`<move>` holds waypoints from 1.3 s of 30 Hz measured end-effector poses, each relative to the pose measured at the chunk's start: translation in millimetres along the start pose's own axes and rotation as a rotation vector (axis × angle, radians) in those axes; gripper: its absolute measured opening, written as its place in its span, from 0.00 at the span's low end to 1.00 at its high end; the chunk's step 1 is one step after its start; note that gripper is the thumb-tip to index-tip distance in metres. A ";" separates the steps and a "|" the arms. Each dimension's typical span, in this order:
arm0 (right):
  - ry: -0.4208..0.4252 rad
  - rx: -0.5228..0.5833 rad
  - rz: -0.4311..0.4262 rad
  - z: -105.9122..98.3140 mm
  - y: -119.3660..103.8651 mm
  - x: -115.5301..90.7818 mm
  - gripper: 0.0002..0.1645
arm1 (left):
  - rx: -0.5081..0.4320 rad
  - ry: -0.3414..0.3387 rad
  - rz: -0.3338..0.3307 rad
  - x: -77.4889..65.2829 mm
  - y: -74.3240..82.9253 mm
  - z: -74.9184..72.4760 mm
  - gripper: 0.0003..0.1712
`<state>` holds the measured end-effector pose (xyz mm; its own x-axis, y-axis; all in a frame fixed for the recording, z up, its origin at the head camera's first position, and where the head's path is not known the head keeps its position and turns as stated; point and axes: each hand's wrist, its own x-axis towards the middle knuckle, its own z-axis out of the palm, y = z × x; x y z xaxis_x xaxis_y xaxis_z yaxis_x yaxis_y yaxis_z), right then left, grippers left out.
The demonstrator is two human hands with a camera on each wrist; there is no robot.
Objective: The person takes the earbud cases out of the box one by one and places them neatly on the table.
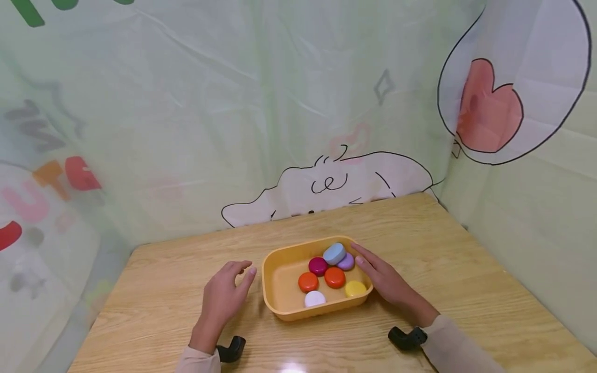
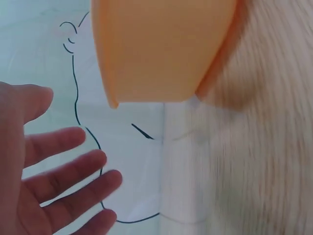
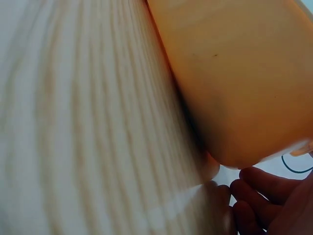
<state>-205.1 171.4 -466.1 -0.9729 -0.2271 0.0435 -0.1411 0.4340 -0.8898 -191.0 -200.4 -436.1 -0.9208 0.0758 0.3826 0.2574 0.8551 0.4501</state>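
A yellow-orange plastic tray (image 1: 285,314) stands on the wooden table in the head view. Inside it are several smooth rounded pieces: a light blue one (image 1: 334,253) leaning on a purple one (image 1: 346,262), a magenta one (image 1: 318,266), two orange-red ones (image 1: 308,282), a white one (image 1: 315,299) and a yellow one (image 1: 356,289). My right hand (image 1: 389,280) rests against the tray's right end, fingertips and thumb at the rim. To the left of the tray, my left hand (image 1: 226,292) hovers apart from it, fingers loosely bent around nothing; the left wrist view shows its spread fingers (image 2: 73,171).
The wooden table (image 1: 177,274) reaches back to a pale green curtain (image 1: 186,129) with printed drawings. More curtain hangs along the left and right sides. A black wrist device (image 1: 231,349) sits at the left wrist, another (image 1: 407,338) at the right.
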 end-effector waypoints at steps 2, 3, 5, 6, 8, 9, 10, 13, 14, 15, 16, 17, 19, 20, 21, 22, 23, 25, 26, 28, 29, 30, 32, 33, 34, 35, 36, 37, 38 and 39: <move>-0.003 0.000 -0.001 0.0 0.2 -0.2 0.35 | -0.052 0.002 -0.004 1.2 1.7 0.6 0.22; -0.003 0.000 -0.002 -0.1 0.3 -0.3 0.35 | -0.086 0.007 -0.002 2.3 2.4 1.0 0.21; -0.001 -0.002 -0.001 -0.1 0.0 -0.6 0.34 | -0.153 0.020 0.013 5.2 4.0 2.3 0.18; 0.000 -0.007 -0.003 -0.3 0.0 -0.8 0.34 | -0.184 0.024 0.025 6.8 4.9 3.1 0.16; 0.001 -0.007 -0.002 -0.2 0.3 -1.0 0.34 | -0.251 0.024 0.053 10.3 6.5 4.2 0.14; 0.001 -0.007 -0.001 -0.1 0.5 -1.2 0.34 | -0.281 0.019 0.061 11.9 7.4 4.7 0.14; 0.001 -0.006 -0.001 0.0 0.6 -1.0 0.34 | -0.304 0.009 0.064 13.6 8.6 4.6 0.14; 0.000 -0.004 -0.003 0.3 1.1 -0.5 0.34 | -0.368 -0.040 0.051 18.7 13.0 3.9 0.16; -0.001 -0.007 -0.003 0.4 1.3 -0.4 0.34 | -0.382 -0.058 0.042 20.7 14.5 4.1 0.16; 0.001 -0.010 -0.003 0.5 1.5 -0.3 0.34 | -0.401 -0.078 0.033 23.1 16.2 4.0 0.17; 0.001 -0.012 -0.004 0.6 1.6 -0.2 0.34 | -0.424 -0.101 0.024 25.4 18.2 3.9 0.18; 0.001 -0.016 -0.003 0.6 1.7 -0.2 0.34 | -0.451 -0.126 0.016 27.7 20.0 4.1 0.19; 0.002 -0.024 0.000 0.6 1.9 -0.3 0.34 | -0.499 -0.186 0.002 32.5 23.2 5.1 0.21; 0.002 -0.027 0.002 0.5 2.0 -0.4 0.34 | -0.525 -0.220 -0.002 34.7 24.5 6.1 0.21; 0.003 -0.030 0.004 0.5 2.0 -0.6 0.34 | -0.550 -0.261 -0.005 36.6 26.0 6.8 0.22; 0.003 -0.030 0.006 0.5 2.0 -0.9 0.35 | -0.572 -0.301 0.000 38.6 27.1 7.9 0.23; 0.004 -0.032 0.008 0.6 2.1 -1.3 0.35 | -0.591 -0.347 0.003 40.3 28.2 8.7 0.24; 0.001 -0.030 0.011 0.5 2.1 -2.4 0.35 | -0.624 -0.438 0.021 43.4 29.7 11.1 0.24; 0.001 -0.031 0.011 0.5 2.1 -2.8 0.35 | -0.641 -0.479 0.032 44.9 30.4 12.5 0.24; 0.002 -0.033 0.016 0.4 2.0 -4.0 0.36 | -0.675 -0.546 0.053 47.9 31.9 15.2 0.24; 0.005 -0.035 0.018 0.3 2.0 -4.6 0.36 | -0.691 -0.572 0.058 49.3 33.1 16.3 0.24; 0.005 -0.036 0.020 0.2 1.8 -5.0 0.37 | -0.695 -0.588 0.068 50.9 34.0 17.7 0.24; 0.010 -0.038 0.023 0.1 1.6 -5.3 0.37 | -0.690 -0.613 0.081 54.0 36.3 20.3 0.24; 0.011 -0.036 0.023 0.0 1.5 -5.1 0.37 | -0.678 -0.625 0.086 55.7 37.7 21.3 0.24; 0.012 -0.033 0.020 0.0 1.5 -4.8 0.37 | -0.660 -0.641 0.093 57.3 39.4 22.0 0.24; 0.013 -0.030 0.016 0.1 1.5 -4.3 0.36 | -0.638 -0.658 0.100 59.1 40.9 22.9 0.23; 0.014 -0.027 0.012 0.2 1.6 -3.7 0.36 | -0.615 -0.681 0.109 61.0 41.9 24.2 0.22; 0.014 -0.023 0.008 0.4 1.7 -3.1 0.36 | -0.597 -0.707 0.117 62.9 43.0 25.3 0.22; 0.014 -0.021 0.004 0.6 1.9 -2.5 0.35 | -0.574 -0.731 0.123 65.0 44.4 26.1 0.21; 0.014 -0.019 0.001 1.0 2.2 -2.1 0.35 | -0.555 -0.757 0.133 67.1 45.4 27.0 0.21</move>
<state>-203.2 171.9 -468.5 -0.9754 -0.2147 0.0494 -0.1437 0.4505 -0.8811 -249.0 -142.7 -411.9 -0.7692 0.6342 -0.0785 0.2972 0.4638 0.8346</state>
